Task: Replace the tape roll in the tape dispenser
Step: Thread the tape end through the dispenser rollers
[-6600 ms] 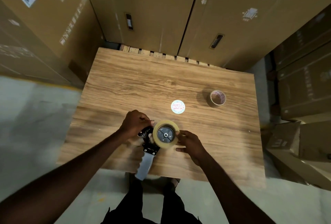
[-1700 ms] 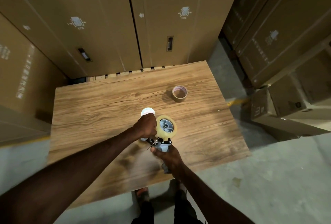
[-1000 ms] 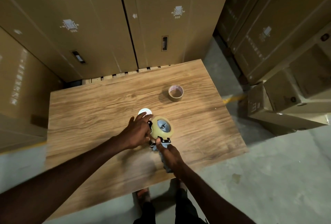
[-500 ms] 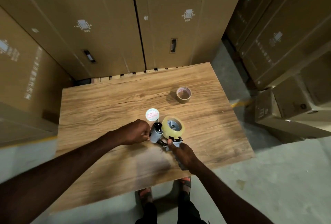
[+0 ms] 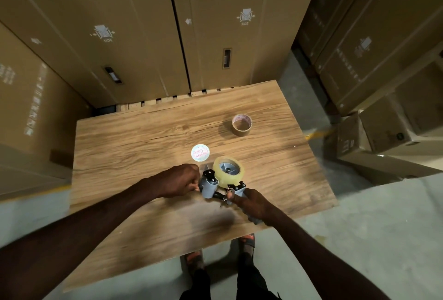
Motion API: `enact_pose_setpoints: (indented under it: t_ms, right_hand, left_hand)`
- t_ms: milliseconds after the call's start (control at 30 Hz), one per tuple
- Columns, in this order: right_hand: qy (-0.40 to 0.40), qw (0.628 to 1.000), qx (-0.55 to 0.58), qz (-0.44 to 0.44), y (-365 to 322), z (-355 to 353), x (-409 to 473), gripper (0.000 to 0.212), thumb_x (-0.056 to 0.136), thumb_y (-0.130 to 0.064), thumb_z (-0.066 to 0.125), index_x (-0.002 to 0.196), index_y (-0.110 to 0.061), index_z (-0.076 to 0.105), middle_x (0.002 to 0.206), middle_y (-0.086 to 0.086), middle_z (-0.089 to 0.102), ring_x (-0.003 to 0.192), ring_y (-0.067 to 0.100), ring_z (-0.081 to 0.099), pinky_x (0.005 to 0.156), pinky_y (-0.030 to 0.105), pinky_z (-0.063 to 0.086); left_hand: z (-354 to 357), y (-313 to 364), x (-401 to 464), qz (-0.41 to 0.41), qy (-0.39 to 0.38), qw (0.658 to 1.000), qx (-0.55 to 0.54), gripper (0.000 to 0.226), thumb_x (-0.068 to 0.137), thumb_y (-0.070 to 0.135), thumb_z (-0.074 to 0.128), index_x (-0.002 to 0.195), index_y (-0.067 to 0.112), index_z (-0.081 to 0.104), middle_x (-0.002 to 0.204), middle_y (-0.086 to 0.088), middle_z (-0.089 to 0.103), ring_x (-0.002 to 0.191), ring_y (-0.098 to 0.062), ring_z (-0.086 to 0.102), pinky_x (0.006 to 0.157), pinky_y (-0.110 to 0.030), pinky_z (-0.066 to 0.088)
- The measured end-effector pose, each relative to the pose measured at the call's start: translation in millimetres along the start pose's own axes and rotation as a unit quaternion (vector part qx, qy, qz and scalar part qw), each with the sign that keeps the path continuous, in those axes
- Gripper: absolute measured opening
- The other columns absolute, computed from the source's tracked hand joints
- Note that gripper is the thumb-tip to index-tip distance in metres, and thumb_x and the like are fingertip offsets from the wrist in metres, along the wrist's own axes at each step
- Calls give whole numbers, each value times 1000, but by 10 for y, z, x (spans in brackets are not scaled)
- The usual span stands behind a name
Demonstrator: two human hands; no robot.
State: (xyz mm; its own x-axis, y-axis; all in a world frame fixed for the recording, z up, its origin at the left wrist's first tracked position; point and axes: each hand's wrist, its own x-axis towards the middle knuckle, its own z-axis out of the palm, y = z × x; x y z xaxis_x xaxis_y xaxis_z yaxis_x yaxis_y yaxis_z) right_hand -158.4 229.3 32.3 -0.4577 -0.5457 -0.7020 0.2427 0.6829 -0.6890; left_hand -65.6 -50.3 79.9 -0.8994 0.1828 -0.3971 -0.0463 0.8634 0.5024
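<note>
Tall cardboard boxes (image 5: 143, 36) are standing behind the wooden table (image 5: 143, 146), with more boxes stacked on the floor at the right. The table is taking up the middle of the view, and the person's feet are showing below its near edge.

Both forearms are reaching in over the table's near half. The tape dispenser (image 5: 224, 184) is sitting between the hands, near the middle of the table. The right hand (image 5: 251, 204) is wrapping closed around the dispenser's grey handle, fingers curled tight, with the thumb lying up toward the black bracket below the roll. The left hand (image 5: 179, 180) is curling into a loose fist just left of the dispenser's grey roller (image 5: 209, 186), fingertips touching or almost touching it; whether it is pinching a tape end there is too small to tell.

The clear tape roll (image 5: 229, 172) is sitting mounted on the dispenser's hub, tilted toward the camera. An empty brown cardboard core (image 5: 241, 124) is standing on the far right part of the table, well apart from the hands. A small round white label disc (image 5: 200, 152) with red print is lying flat just beyond the left hand.
</note>
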Motion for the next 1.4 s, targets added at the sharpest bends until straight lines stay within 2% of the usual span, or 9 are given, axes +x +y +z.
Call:
enact_pose_setpoints:
  t_ms: [233,367,533,667,767,900,1000,1233,1400]
  right_hand:
    - [0,994,-107,-37,213,-101,167,34,91,-67,71,85,-34,69,61,-17,70,53,-11,62,63,19,50]
    - [-28,986,-163,-24,176,-241,236,36,92,-64,72,75,-34,64,56,-21,67,58,-7,60,67,22,47]
    - [-54,972,-230,0,61,-358,321,45,88,-64,77,69,-26,62,65,-7,67,62,5,62,65,25,48]
    - [-66,969,-237,-18,79,-292,417,33,89,-51,82,74,-31,62,68,-9,63,65,6,59,62,24,46]
    - [-52,972,-228,-20,45,-302,436,44,85,-59,82,67,-24,62,60,-5,62,55,6,60,60,27,47]
    - [-43,961,-270,-34,-24,-305,400,48,88,-61,78,65,-25,55,59,-5,59,52,3,57,59,26,45]
    - [-55,951,-297,-69,-83,-295,334,42,84,-67,75,69,-35,52,66,-13,57,63,0,57,59,16,39]
    - [-49,951,-286,-103,-1,-280,358,31,89,-69,72,86,-39,70,62,-20,67,65,-15,62,66,16,43]
    - [-50,950,-289,-104,6,-284,393,47,87,-72,71,105,-29,74,77,-10,73,77,0,68,74,24,52]
  left_hand:
    - [154,-35,-102,23,-22,997,-66,18,89,33,64,78,34,50,84,10,59,78,-12,57,75,-42,52]
    - [216,-5,-112,35,-22,995,-96,22,89,28,67,77,35,51,83,16,54,77,-6,53,74,-37,50]
    - [192,1,-47,16,-8,990,-140,14,83,34,71,79,21,67,136,-5,62,140,-7,45,105,-34,47]
    - [208,112,-35,7,-29,985,-168,27,88,20,74,71,31,57,128,-9,69,140,1,41,104,-37,49]
    - [190,67,-112,-12,-1,975,-221,21,87,23,75,73,28,61,134,-12,65,142,3,34,99,-25,47]
    - [202,33,-152,-24,-15,955,-295,17,85,36,72,72,33,62,101,-20,73,122,-3,53,101,-34,47]
    - [221,19,-163,-25,-39,943,-329,26,88,20,74,68,27,60,81,4,73,131,5,52,100,-27,44]
    - [242,20,-164,-6,-62,928,-368,26,85,21,76,64,30,63,62,13,56,90,-17,53,87,-38,40]
    - [216,35,-178,-14,-69,924,-377,22,84,25,77,65,29,66,64,10,55,100,-18,50,87,-37,39]
